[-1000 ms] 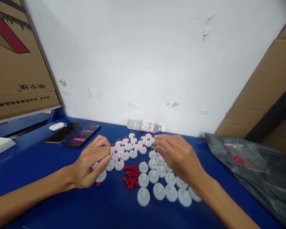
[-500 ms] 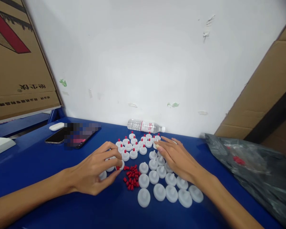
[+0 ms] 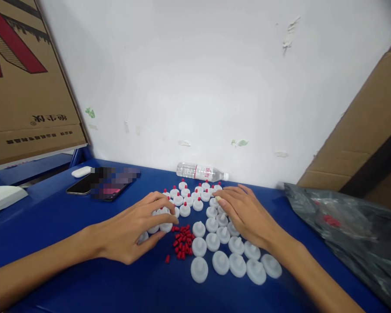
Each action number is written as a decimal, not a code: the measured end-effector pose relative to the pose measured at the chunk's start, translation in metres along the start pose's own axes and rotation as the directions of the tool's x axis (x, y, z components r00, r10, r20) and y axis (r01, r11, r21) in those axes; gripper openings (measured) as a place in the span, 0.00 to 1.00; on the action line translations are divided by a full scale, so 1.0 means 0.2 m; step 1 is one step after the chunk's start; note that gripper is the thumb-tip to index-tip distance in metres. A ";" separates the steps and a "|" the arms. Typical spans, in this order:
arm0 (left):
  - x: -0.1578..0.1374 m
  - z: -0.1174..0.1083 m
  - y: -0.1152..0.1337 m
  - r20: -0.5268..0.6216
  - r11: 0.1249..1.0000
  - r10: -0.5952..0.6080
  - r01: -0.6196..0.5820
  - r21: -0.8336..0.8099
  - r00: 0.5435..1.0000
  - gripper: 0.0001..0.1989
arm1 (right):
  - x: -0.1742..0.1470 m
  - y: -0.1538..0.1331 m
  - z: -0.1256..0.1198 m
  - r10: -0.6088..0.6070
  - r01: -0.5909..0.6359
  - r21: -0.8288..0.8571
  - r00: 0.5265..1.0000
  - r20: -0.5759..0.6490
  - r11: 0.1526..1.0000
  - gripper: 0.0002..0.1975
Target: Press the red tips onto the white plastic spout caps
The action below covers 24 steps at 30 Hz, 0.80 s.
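Observation:
My left hand (image 3: 135, 232) hovers over several round white plastic lids, thumb and fingers apart around a white lid (image 3: 166, 227) on the table. Its fingers partly hide the lids beneath. Just right of it lies a pile of small red caps (image 3: 183, 243), and a single red cap (image 3: 167, 259) sits apart in front. My right hand (image 3: 244, 211) stretches flat, fingers extended, over uncapped white lids with nozzles (image 3: 223, 234), covering some. Beyond, between my hands, stand several white lids with red tips (image 3: 185, 210).
A clear plastic bottle (image 3: 202, 172) lies along the wall. Phones (image 3: 114, 184) and a white case (image 3: 81, 172) are at the left. A dark plastic bag (image 3: 355, 248), with a clear bag of red pieces on it, covers the right side. Cardboard (image 3: 29, 95) stands at the left.
My left thumb and fingers have spread from the lid and red cap they were pinching. A lone red cap now lies in front of the pile. My right hand has barely moved.

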<state>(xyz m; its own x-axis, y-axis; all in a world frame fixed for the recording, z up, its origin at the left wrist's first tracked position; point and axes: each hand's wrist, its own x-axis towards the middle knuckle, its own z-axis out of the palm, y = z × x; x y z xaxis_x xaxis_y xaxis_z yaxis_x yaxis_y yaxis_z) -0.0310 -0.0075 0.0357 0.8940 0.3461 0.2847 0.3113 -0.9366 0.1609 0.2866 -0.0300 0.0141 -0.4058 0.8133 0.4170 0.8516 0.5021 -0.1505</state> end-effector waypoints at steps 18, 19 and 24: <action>-0.11 -0.18 -0.08 0.277 0.995 -0.075 0.092 -0.048 0.958 0.12 | 0.03 -0.08 -0.01 -0.166 0.160 -0.114 0.985 -0.045 0.981 0.16; -0.12 -0.17 -0.08 0.263 0.995 -0.059 0.077 -0.059 0.963 0.12 | 0.03 -0.09 -0.01 -0.171 0.164 -0.116 0.984 -0.047 0.980 0.16; -0.12 -0.13 -0.07 0.183 0.994 -0.012 0.032 -0.107 0.983 0.13 | 0.03 -0.09 -0.01 -0.192 0.183 -0.136 0.980 -0.056 0.974 0.15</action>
<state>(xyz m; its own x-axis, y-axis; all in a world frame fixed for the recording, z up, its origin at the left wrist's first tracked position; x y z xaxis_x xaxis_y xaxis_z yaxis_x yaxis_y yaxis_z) -0.0653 -0.0016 0.0505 0.9341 0.3413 0.1046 0.3036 -0.9137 0.2701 0.2694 -0.0353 0.0199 -0.5425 0.6841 0.4875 0.8001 0.5976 0.0519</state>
